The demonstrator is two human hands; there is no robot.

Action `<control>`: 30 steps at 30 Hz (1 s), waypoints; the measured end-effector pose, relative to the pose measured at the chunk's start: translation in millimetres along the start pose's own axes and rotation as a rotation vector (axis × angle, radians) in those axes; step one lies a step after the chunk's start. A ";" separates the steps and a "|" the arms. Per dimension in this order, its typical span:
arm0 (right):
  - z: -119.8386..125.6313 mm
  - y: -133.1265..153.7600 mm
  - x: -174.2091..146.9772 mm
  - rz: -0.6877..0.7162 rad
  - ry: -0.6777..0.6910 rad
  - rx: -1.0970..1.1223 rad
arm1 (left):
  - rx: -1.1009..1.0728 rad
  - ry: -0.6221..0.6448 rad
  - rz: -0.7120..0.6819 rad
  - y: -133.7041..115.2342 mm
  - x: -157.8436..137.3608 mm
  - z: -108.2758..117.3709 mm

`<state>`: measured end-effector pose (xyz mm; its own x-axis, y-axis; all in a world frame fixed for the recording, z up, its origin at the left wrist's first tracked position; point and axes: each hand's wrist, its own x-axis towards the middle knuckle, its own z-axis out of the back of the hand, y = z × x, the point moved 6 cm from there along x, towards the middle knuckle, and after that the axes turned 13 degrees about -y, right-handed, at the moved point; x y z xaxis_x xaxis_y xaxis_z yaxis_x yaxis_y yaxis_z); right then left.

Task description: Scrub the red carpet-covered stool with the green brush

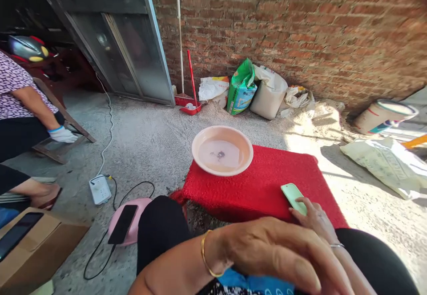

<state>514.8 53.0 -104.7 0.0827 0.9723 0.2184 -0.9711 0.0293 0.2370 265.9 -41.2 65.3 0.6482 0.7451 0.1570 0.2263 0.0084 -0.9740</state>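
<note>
My right hand rests at the red cloth's near right side. Its thumb and fingers grip the near end of a pale green, flat, rounded object, whose exact kind I cannot make out. My left hand, with a gold bangle at the wrist, is raised close to the camera and partly covers my right forearm. Its fingers stretch out to the right and hold nothing visible. A red cloth covers a low surface before my knees. On its far left corner sits a pale pink basin of water with a small dark clump in it.
At left, a person's gloved hand is by a wooden chair. A power strip, a phone on a pink stool and a cardboard box are nearby. Sacks and a red dustpan line the brick wall.
</note>
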 end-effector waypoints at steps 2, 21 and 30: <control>5.0 -0.4 5.4 0.021 0.045 -0.025 | 0.280 -0.124 -0.062 15.3 16.7 31.3; -39.2 161.9 184.8 0.112 0.115 0.119 | 1.312 -0.232 0.134 178.4 40.5 129.8; -28.0 43.8 197.8 -0.116 0.058 -0.080 | 1.377 -0.283 0.120 190.1 44.2 137.3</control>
<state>482.3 253.1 -77.7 0.1850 0.9730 0.1381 -0.9706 0.1588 0.1811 237.7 84.9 -135.3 0.4093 0.8934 0.1853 -0.8077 0.4492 -0.3818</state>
